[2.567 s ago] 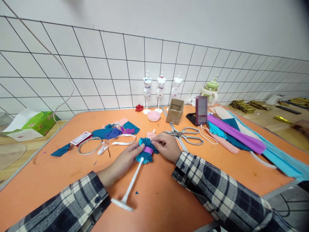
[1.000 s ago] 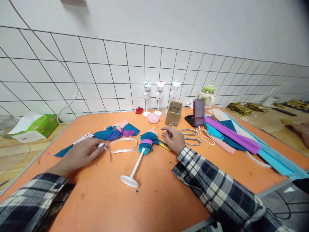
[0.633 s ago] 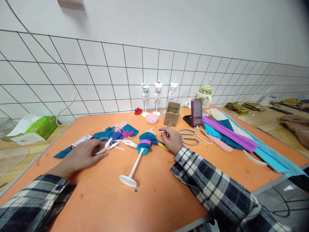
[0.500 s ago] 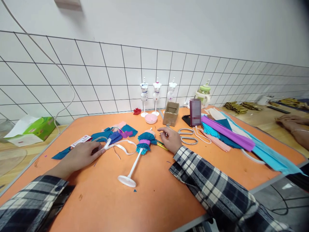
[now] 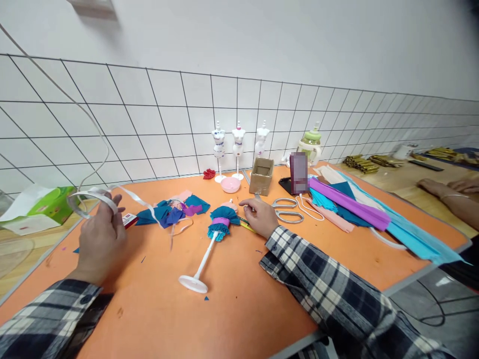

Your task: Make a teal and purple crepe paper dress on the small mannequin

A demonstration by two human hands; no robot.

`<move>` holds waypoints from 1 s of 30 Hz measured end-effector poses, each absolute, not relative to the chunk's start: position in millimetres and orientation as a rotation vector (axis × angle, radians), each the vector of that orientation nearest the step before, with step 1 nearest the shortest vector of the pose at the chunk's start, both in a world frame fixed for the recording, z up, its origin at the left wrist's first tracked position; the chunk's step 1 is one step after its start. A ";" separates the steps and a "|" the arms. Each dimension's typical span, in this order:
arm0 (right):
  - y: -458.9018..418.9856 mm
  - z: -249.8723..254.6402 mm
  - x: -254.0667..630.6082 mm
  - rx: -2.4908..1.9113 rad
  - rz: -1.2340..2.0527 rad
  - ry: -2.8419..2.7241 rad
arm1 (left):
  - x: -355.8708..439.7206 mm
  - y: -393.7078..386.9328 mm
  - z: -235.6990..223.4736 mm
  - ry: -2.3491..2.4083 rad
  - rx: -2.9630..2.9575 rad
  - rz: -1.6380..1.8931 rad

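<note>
My left hand (image 5: 103,237) is raised over the table's left side, fingers closed on a roll of white tape (image 5: 80,197). A loose white strip trails right from the roll, down to crumpled blue and purple paper scraps (image 5: 174,215). A small white dress form (image 5: 204,259) lies in front of me, its bodice wrapped in ruffled blue crepe paper (image 5: 220,219) with a purple waistband. My right hand (image 5: 262,217) rests beside it, fingers curled; what they hold, if anything, is hidden. A yellow tool (image 5: 247,225) shows partly by its fingers. Scissors (image 5: 290,216) lie just beyond, blades hidden.
At the back stand several dress forms (image 5: 238,139), a pink bowl (image 5: 230,185), a small cardboard box (image 5: 261,176) and a propped phone (image 5: 299,172). Purple and blue paper rolls (image 5: 352,204) cover the right side. Another person's hand (image 5: 432,188) rests on a neighbouring table.
My left hand first let go of the dressed form, then took hold of the tape roll and lifted it up and left, drawing the strip along. My right hand moved off the form and stays resting.
</note>
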State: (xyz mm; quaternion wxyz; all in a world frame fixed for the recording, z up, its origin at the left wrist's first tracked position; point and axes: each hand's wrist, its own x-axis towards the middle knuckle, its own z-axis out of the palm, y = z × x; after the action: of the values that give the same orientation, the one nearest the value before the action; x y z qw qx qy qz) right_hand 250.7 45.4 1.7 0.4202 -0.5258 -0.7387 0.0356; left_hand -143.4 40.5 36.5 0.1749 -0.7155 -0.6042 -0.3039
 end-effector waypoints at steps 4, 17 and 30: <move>30.6 13.9 240.9 -1.220 0.017 -1.912 | -112.0 22.3 36.5 -1.474 -2.138 -0.669; -15.0 25.1 195.5 -0.794 0.121 -1.920 | -42.0 -0.5 13.4 -0.716 -2.483 -0.689; -11.8 19.8 185.4 -0.742 0.253 -2.003 | -37.2 1.7 11.0 -0.960 -2.499 -0.921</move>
State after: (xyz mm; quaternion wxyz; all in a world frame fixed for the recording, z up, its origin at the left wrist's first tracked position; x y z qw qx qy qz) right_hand 185.4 -11.8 19.8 0.4751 -0.3035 -0.8194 0.1034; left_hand -37.2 1.7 11.0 0.1547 -0.8721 -0.3350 -0.3214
